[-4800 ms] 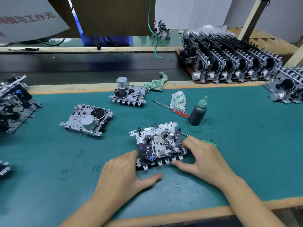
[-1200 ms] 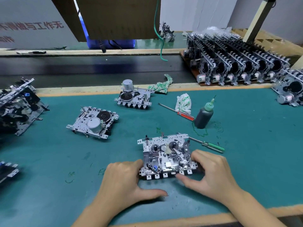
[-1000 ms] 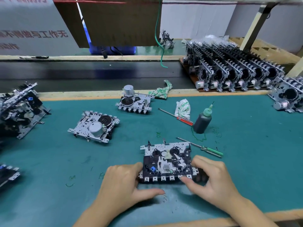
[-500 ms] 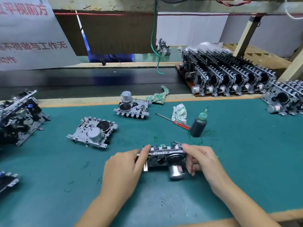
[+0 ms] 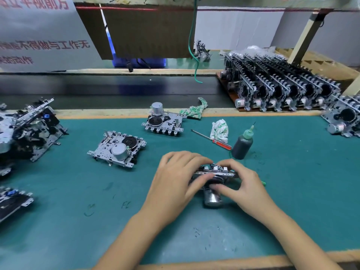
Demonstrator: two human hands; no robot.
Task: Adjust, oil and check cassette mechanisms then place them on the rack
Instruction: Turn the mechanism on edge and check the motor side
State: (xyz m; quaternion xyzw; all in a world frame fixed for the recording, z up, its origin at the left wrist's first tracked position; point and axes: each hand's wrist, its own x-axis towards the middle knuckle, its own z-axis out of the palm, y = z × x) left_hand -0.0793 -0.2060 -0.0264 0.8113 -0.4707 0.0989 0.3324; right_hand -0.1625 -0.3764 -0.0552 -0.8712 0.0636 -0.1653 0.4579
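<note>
While it stands on edge between them, the cassette mechanism [image 5: 213,173] is gripped by the left hand [image 5: 175,184] and right hand [image 5: 243,184], fingers curled over it, above the desk [image 5: 78,191].

cassette mechanism [image 5: 214,173] tipped from flat onto its edge, both hands now gripping it

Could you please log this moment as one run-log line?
stage: checking | left hand: grips cassette mechanism | right hand: grips it too | mechanism: on edge, motor toward camera | oil bottle: upright behind
</note>
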